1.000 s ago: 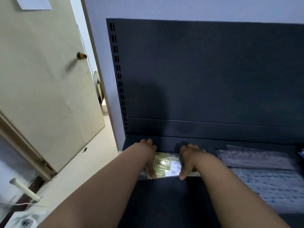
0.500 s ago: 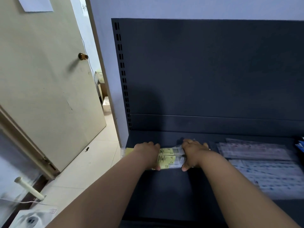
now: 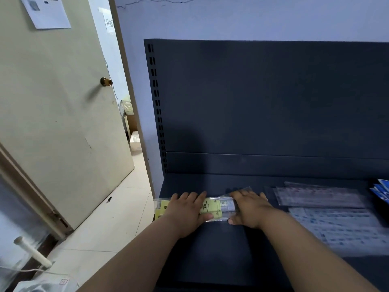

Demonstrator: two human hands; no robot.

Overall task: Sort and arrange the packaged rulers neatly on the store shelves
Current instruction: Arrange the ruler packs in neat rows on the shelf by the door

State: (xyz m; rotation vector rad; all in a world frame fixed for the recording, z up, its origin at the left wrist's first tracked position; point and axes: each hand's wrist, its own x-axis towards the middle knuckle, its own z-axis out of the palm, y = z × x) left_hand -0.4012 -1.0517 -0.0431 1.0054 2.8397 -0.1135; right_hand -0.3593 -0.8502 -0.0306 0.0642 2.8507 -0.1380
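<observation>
I look down on a dark shelf [image 3: 212, 256] with both hands laid on the ruler pack [image 3: 213, 208]. The pack lies flat at the shelf's left end, long side running left to right, nearer the back panel [image 3: 273, 98] than the front edge. Its yellow label shows between the hands and again left of the left hand [image 3: 185, 209], where the pack's end pokes just past the shelf's left edge.

The left hand rests palm down on the pack, fingers stretched flat across the top toward the back and thumb against the near edge. The right hand [image 3: 250, 207] lies the same way on the pack's right part, fingers reaching to the far edge and thumb at the near one. The two hands are apart, with a strip of label between them. Neither wraps round the pack; they press on it from above.

To the right, just beside the right hand, clear packs [image 3: 320, 197] lie flat on the shelf. A blurred spread of blue-printed packs [image 3: 341, 228] sits in front of those. Blue items [image 3: 382, 190] peek in at the far right edge; I cannot tell what they are.

On my left a beige door [image 3: 52, 123] with a brass knob [image 3: 106, 81] stands open over a pale tiled floor [image 3: 117, 207].
</observation>
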